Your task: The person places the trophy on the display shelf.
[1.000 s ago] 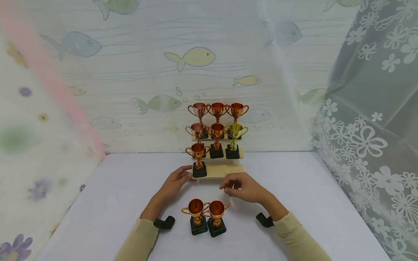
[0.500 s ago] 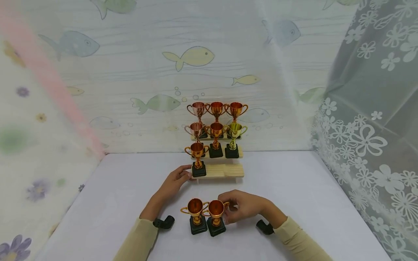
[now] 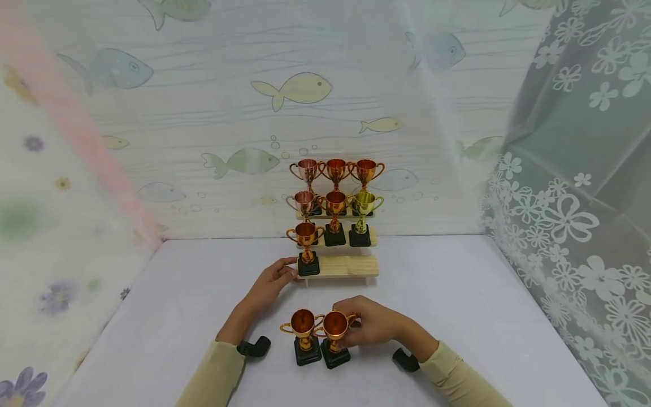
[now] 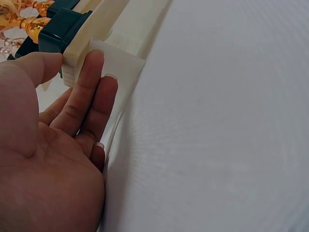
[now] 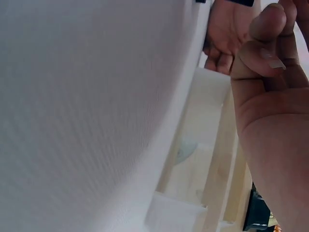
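My right hand (image 3: 375, 323) grips the right one of two bronze trophy cups, the near trophy (image 3: 336, 328), from its right side, with thumb and fingers about its bowl and stem. Its black base stands close to that of the left trophy (image 3: 303, 328); their handles overlap. In the right wrist view the fingers (image 5: 265, 58) are curled. My left hand (image 3: 267, 287) holds the left end of the lowest step of a wooden tiered stand (image 3: 351, 265). The left wrist view shows the thumb at the board's corner and fingers (image 4: 87, 92) against the white support. One trophy (image 3: 307, 236) stands at that step's left end.
Several more trophies fill the upper steps, among them a gold trophy (image 3: 363, 209) at the right of the middle step. The stand is on a white table (image 3: 447, 305). A fish-print curtain (image 3: 305, 124) hangs behind, and a floral lace curtain (image 3: 564, 209) at the right.
My right hand has come down from in front of the stand to the right near trophy and closed on it. The left hand stays at the stand's end.
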Available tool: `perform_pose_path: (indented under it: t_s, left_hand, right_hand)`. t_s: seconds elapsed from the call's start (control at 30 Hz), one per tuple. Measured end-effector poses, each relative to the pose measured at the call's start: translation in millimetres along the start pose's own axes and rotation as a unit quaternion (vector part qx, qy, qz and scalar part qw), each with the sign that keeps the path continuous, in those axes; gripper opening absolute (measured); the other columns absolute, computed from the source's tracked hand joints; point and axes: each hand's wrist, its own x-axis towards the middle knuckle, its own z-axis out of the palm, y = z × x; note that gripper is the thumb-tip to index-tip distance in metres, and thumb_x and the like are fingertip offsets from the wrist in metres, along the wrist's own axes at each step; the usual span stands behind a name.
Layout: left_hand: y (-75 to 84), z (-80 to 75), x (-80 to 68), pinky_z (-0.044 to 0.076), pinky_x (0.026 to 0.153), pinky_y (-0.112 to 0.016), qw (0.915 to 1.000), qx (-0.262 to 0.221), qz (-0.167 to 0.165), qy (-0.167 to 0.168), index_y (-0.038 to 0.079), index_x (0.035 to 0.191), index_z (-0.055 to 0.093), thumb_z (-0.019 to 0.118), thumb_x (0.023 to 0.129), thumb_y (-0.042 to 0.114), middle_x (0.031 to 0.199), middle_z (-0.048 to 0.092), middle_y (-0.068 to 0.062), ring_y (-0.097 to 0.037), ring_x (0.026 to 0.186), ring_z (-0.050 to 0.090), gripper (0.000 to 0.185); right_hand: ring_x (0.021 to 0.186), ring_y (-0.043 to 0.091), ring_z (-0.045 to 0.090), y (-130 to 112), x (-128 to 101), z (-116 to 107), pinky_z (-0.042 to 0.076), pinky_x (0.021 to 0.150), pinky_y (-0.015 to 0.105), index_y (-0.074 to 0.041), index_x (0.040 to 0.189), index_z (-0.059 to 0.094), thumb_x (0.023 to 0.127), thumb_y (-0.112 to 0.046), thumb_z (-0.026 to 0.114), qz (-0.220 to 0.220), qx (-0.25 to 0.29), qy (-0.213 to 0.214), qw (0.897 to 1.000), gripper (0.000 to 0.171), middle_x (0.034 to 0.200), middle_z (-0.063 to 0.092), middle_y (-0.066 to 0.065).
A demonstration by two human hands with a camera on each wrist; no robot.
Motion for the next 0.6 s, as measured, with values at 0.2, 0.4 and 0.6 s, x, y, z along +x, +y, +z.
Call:
perform_pose_path:
  t_s: [0.2,0.4,0.6]
  left_hand:
    - [-1.7,0.4,-0.2,0.045,0.111,-0.044,1.0,0.001,0.0,0.003,0.008,0.157,0.047,0.055,0.112,0.025,0.119,0.076,-0.009,-0.02,0.118,0.069,0.049]
    - [-0.4,0.9,-1.3,0.046,0.11,-0.044,1.0,-0.006,-0.005,0.0,0.01,0.157,0.047,0.055,0.113,0.026,0.12,0.076,-0.007,-0.02,0.118,0.069,0.048]
    - [-0.5,-0.1,-1.0,0.044,0.111,-0.05,1.0,0.003,0.006,-0.002,0.008,0.157,0.047,0.054,0.113,0.026,0.119,0.076,-0.01,-0.024,0.117,0.07,0.049]
  right_hand:
    - [0.072,0.028,0.053,-13.3,2.4,-2.3,0.045,0.065,0.025,-0.009,0.098,0.074,0.086,0.002,0.084,-0.011,0.008,0.007,1.0,0.019,0.085,0.059,0.003]
    - [0.072,0.032,0.052,10.3,-4.2,-4.0,0.043,0.061,0.027,-0.013,0.1,0.075,0.086,-0.003,0.085,0.008,-0.004,0.026,1.0,0.02,0.088,0.061,0.0]
    - [0.073,0.03,0.055,12.9,-9.2,-19.2,0.047,0.06,0.034,-0.018,0.106,0.075,0.088,-0.009,0.086,0.014,-0.025,0.06,0.998,0.023,0.095,0.067,-0.002]
